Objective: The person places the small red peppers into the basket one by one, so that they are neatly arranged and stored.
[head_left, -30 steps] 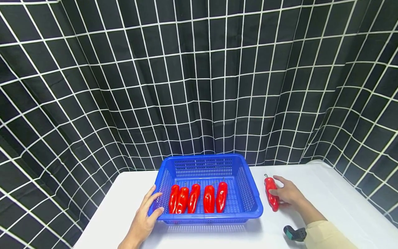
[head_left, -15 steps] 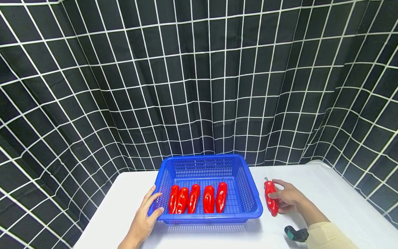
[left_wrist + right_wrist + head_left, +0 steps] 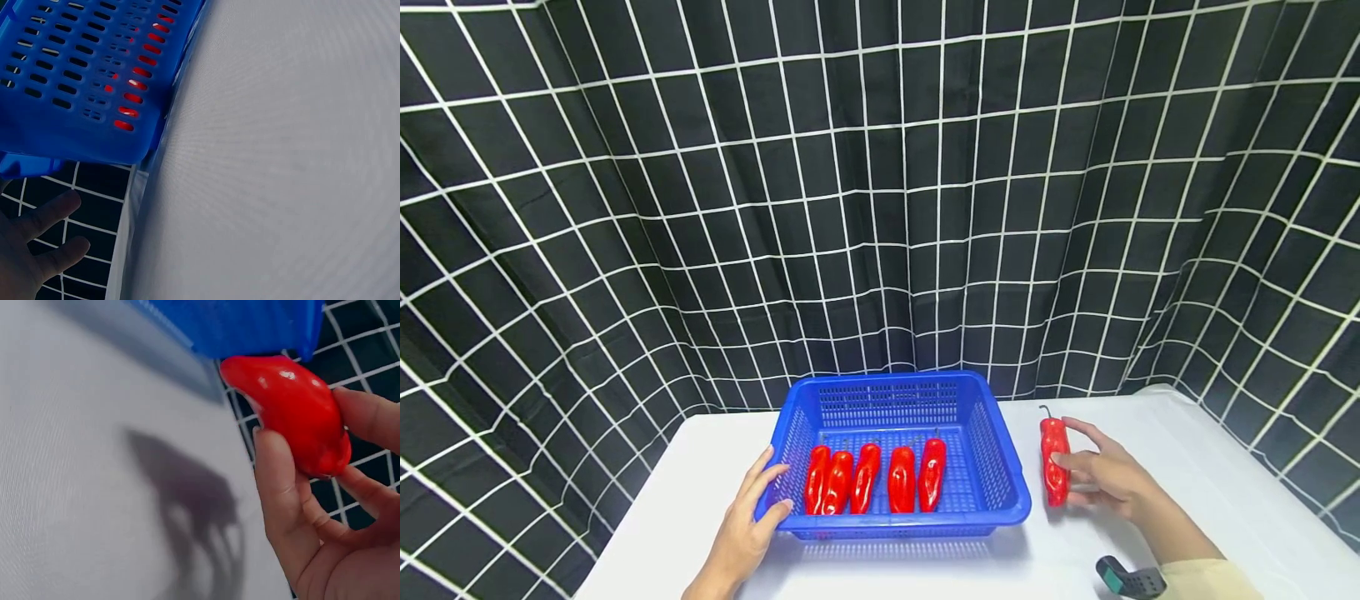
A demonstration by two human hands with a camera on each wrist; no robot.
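Observation:
Beside the right wall of a blue perforated plastic basket (image 3: 1000, 454), my right hand (image 3: 1108, 471) pinches a long red pepper (image 3: 1054, 467) with a dark curved stem. In the right wrist view the pepper (image 3: 294, 406) is between thumb and fingers, raised over the table, its shadow apart from it. My left hand (image 3: 741, 525) rests on the basket's front left corner, fingers spread and fairly straight over the rim. Several red peppers (image 3: 901, 479) lie side by side in the basket. Through the slots of the basket wall (image 3: 62, 103), red shows in the left wrist view.
The basket stands on a white-covered table (image 3: 880, 575). A dark curtain with a white grid (image 3: 880, 208) closes off the back and sides. A black device with a green patch (image 3: 1129, 577) is at my right wrist, by the beige sleeve (image 3: 1206, 581).
My right hand has drawn the red pepper slightly nearer, then raised it off the table and turned it more upright. The left hand and the basket keep their places.

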